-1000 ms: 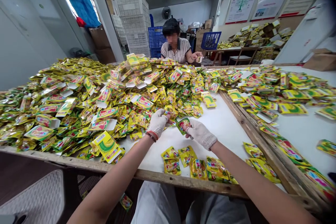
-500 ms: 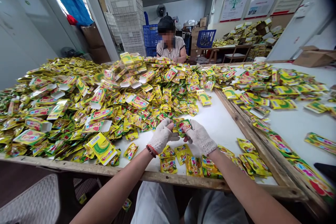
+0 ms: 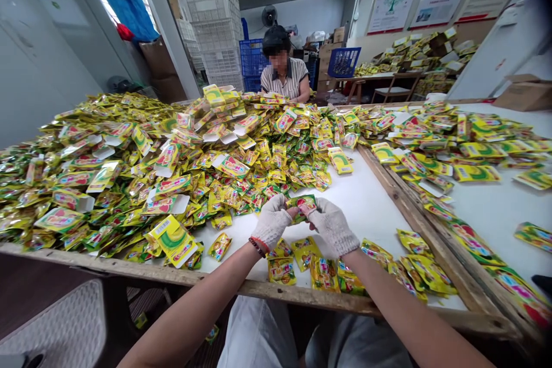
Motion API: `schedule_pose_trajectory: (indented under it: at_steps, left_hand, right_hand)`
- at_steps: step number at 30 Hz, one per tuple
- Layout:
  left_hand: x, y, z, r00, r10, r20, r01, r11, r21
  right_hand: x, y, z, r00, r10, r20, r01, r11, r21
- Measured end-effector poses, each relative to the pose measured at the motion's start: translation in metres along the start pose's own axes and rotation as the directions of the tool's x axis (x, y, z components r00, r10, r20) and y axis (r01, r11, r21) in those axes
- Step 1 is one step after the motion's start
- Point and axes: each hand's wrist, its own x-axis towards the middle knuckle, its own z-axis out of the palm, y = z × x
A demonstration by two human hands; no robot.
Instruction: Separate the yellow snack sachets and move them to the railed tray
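In white knit gloves with bare fingertips, my left hand [image 3: 272, 219] and my right hand [image 3: 333, 224] meet above the white tabletop. Between them is a small green and yellow candy packet [image 3: 302, 202], pinched at its two ends. My fingers cover part of its print. Below my hands, several yellow packets [image 3: 324, 273] lie along the table's front edge. Left of them rests a lone packet [image 3: 219, 246]. A large heap of small packets [image 3: 241, 198] rises beyond my left hand, with a flat yellow box [image 3: 173, 241] on its near side.
A wooden rail [image 3: 401, 198] divides the tabletop [image 3: 366, 195]; cartons and flattened boxes [image 3: 476, 173] lie right of it. Across the table sits a person [image 3: 284, 75]. White crates [image 3: 213, 34] are stacked behind, and a cardboard box [image 3: 524, 92] stands at far right.
My left hand has closed in on the packet and now grips its left end. My right hand keeps its hold. The whole view has shifted slightly.
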Motion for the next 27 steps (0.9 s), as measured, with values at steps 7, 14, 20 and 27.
schedule_pose_trajectory:
  at_steps: [7, 14, 20, 27]
  left_hand:
    - [0.004, 0.002, -0.007, 0.987, 0.008, 0.159, -0.029, 0.990, 0.136]
    - [0.055, 0.058, -0.080, 0.940, 0.237, 0.244, -0.331, 0.470, 0.819]
    - [0.088, 0.077, -0.125, 0.965, 0.261, 0.020, -0.172, 0.575, 0.800]
    - [0.037, 0.051, -0.028, 0.990, 0.115, -0.085, -0.122, 0.989, -0.089]
  right_hand:
    - [0.006, 0.011, -0.001, 0.986, -0.124, 0.114, 0.116, 0.990, 0.078]
    - [0.014, 0.017, 0.002, 0.987, 0.057, 0.149, -0.085, 0.979, 0.187]
    - [0.012, 0.004, -0.002, 0.984, 0.058, 0.167, -0.114, 0.930, 0.350]
    - [-0.002, -0.009, -0.009, 0.961, -0.003, 0.276, -0.194, 0.702, 0.686]
